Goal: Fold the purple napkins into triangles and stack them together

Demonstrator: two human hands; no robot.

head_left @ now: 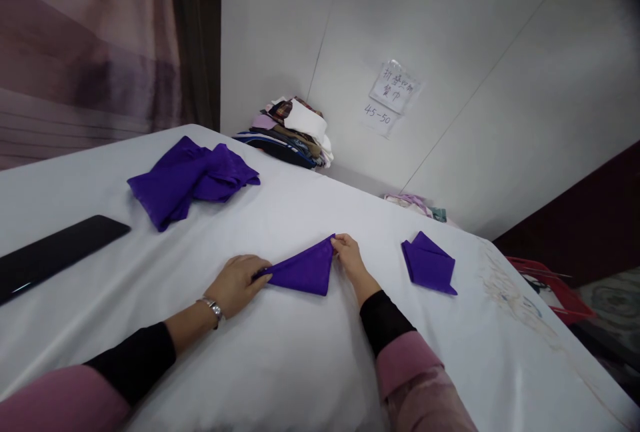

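A purple cloth napkin [305, 271], folded into a narrow wedge, is stretched between my two hands just over the white tablecloth. My left hand [240, 284], with a metal watch at the wrist, pinches its thin left end between thumb and fingers. At the upper right corner, my right hand [349, 255] grips the napkin with its fingertips. To the right lies a second purple napkin [430, 264], folded into a compact shape with a pointed top. Several loose purple cloths [193, 175] lie crumpled together at the back left.
A long glossy black object [60, 255] rests at the left. Stacked clothes [295, 129] stand against the wall behind the table, with more fabric [410, 203] farther right. Handwritten paper signs [393, 89] hang on the wall. A red basket [555, 289] sits beyond the right edge.
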